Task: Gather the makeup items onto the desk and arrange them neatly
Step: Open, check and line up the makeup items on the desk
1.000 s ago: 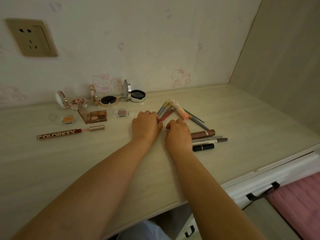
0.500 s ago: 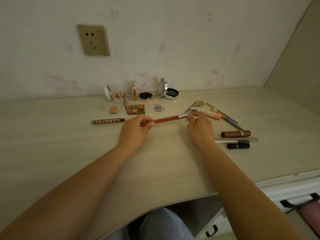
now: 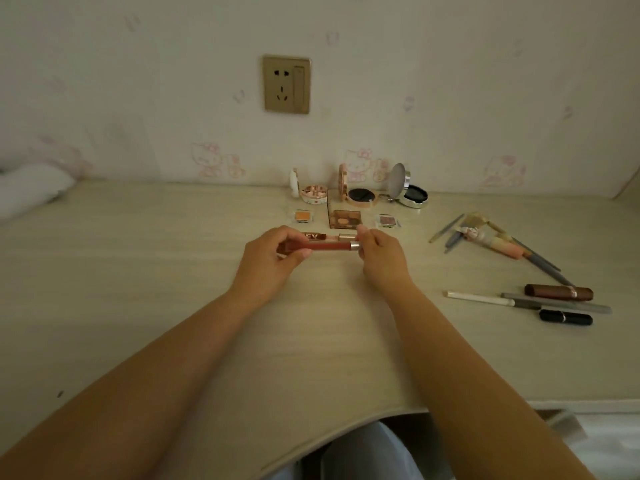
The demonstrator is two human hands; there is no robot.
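Just above frame centre, held level over the pale surface (image 3: 145,271): a slim red lip pencil (image 3: 323,246) with a silver band at its right end, pinched at one end by the left hand (image 3: 273,258) and at the other by the right hand (image 3: 379,252) — fingers of both curled in on it, thumbs closing the grip. Directly behind it, partly hidden, a lettered lip gloss tube (image 3: 322,236) lying flat, parallel to the pencil. Further back, a tidy cluster: small eyeshadow pans (image 3: 303,215), a brown palette (image 3: 345,218), open round compacts (image 3: 360,196) near the wall. Off at the right of the frame, well apart, a loose heap of pencils and brushes (image 3: 498,242) and, lower, a brown lipstick (image 3: 558,292), a white pencil (image 3: 478,298) and a black lipstick (image 3: 565,318), not yet sorted. Probably light, stiff and smooth — apt to roll once set down, so best taken near both ends as now and laid flat alongside the gloss tube. Likely brittle at the tip, though no tip visible.
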